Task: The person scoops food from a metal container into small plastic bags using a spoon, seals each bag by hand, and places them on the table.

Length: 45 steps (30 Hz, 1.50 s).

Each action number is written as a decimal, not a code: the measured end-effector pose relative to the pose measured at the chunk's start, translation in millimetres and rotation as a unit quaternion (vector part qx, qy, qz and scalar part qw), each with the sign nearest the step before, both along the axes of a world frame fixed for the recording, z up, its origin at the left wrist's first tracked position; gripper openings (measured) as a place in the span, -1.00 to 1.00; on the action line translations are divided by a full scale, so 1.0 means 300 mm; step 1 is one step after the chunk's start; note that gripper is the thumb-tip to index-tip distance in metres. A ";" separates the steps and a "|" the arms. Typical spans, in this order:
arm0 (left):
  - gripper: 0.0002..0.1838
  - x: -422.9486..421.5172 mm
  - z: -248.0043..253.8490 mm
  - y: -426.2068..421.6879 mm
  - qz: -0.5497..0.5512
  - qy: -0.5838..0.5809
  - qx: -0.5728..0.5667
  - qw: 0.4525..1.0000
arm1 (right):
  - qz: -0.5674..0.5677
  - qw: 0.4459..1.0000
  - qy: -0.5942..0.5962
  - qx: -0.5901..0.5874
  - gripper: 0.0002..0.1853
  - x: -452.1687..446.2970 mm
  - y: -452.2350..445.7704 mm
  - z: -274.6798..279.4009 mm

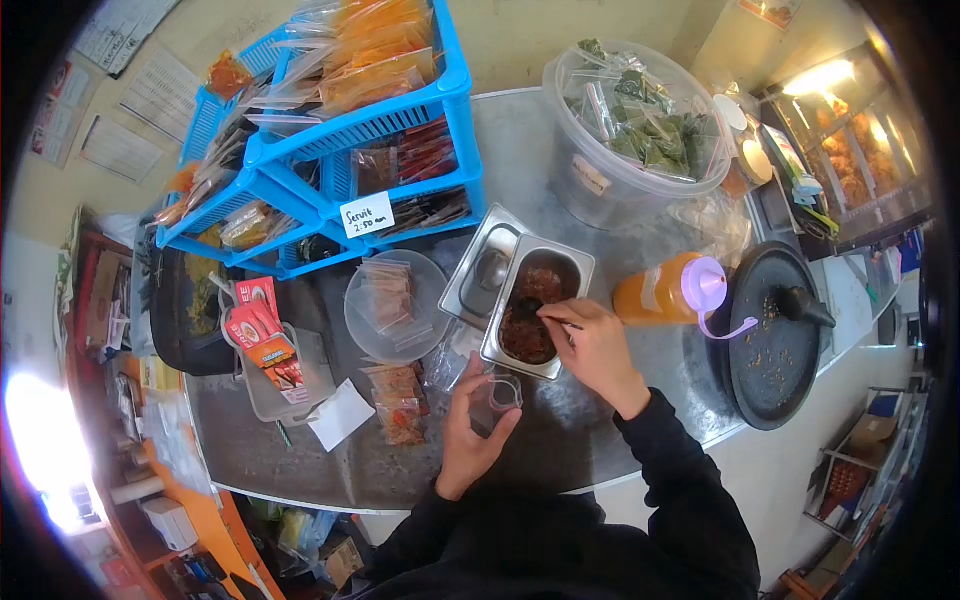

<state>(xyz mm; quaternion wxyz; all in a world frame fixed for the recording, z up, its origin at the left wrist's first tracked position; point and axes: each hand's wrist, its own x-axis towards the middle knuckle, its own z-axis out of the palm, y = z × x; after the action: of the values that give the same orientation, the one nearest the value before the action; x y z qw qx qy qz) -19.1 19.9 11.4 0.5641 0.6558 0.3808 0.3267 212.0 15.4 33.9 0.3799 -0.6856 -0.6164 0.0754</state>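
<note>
My left hand (470,438) is closed around a small see-through plastic cup (507,393), tilted so that its round mouth faces up toward me. In my right hand (595,348) is the thin handle of a spoon (529,306), whose bowl dips into dark red chunky sauce (542,282). That sauce lies in a rectangular steel pan (586,270). Against its left side stands a second steel pan (464,290) with a ladle-like metal piece (490,268) inside. Just right of my right hand is a squeeze bottle (648,296) of orange sauce with a purple cap.
Blue stacked baskets (462,70) full of packets stand at the back left. A round plastic tub (600,195) holds green bagged leaves. On the right sits a stone mortar (765,375) with its pestle (803,307). Packets (398,405), a round lid (432,290) and a sachet box (290,405) lie left.
</note>
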 end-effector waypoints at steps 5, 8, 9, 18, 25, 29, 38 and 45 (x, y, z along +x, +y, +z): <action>-0.38 -0.004 0.034 0.015 -0.027 0.046 0.013 0.999 | 0.021 0.998 -0.002 -0.058 -0.87 -0.091 -0.002 0.010; -0.40 -0.004 0.025 0.013 -0.036 0.050 0.004 0.998 | -0.012 0.997 0.019 -0.068 -0.89 -0.137 0.005 0.008; -0.41 -0.005 0.020 0.012 -0.040 0.050 0.002 0.998 | -0.025 0.997 0.030 -0.067 -0.89 -0.147 0.009 0.000; -0.44 -0.003 0.020 0.012 -0.046 0.082 0.054 0.994 | -0.219 0.953 0.209 -0.029 -0.91 -0.113 -0.008 -0.063; -0.40 -0.011 0.019 0.016 -0.069 0.098 0.075 0.990 | -0.204 0.932 0.298 -0.033 -0.89 -0.085 -0.033 -0.101; -0.41 -0.029 0.026 0.020 -0.074 0.098 0.064 0.990 | -0.226 0.837 0.498 -0.014 -0.87 -0.046 -0.073 -0.148; -0.42 -0.075 0.026 0.058 -0.010 0.040 -0.016 0.999 | -0.267 0.817 0.511 0.030 -0.84 -0.056 -0.147 -0.087; -0.43 -0.067 0.064 0.139 0.013 0.068 0.053 0.996 | -0.281 0.818 0.496 0.082 -0.79 -0.054 -0.177 -0.006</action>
<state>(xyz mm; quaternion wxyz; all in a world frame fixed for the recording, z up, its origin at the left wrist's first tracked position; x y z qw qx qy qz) -39.3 61.6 30.4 0.4969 0.7005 0.4087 0.3089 195.7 -37.7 32.0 0.6936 -0.6652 -0.1294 0.2443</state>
